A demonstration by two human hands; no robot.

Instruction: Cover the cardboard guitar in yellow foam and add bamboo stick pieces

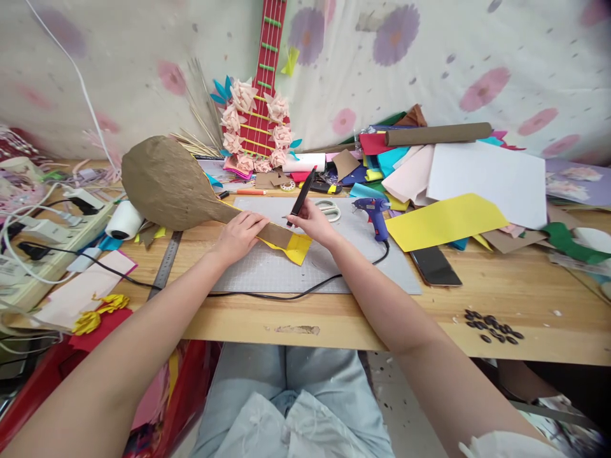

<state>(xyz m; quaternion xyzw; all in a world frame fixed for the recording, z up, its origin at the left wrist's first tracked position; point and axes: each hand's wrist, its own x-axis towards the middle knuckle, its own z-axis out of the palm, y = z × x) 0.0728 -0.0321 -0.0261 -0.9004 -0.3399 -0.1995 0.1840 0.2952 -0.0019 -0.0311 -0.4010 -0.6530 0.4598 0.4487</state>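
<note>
A brown, lute-shaped paper model (168,181) lies across the grey cutting mat (248,273), its round body to the left. My left hand (242,235) is closed over the neck, pressing it down with the fingers together. Yellow paper (300,248) sticks out under the neck's end. In my right hand (312,221) is a black marker pen (301,194), held in a pinch and tilted, with its lower tip near the neck's upper edge. Whether the tip touches the paper I cannot tell. Scissors (329,210) and a blue glue gun (375,213) lie just right of that hand.
A red guitar model with paper flowers (258,127) leans at the back. Coloured paper (446,222) is piled on the right, near a phone (435,266) and black beads (494,326). The glue gun's black cord (286,296) crosses the mat. Power strips (52,238) stand left.
</note>
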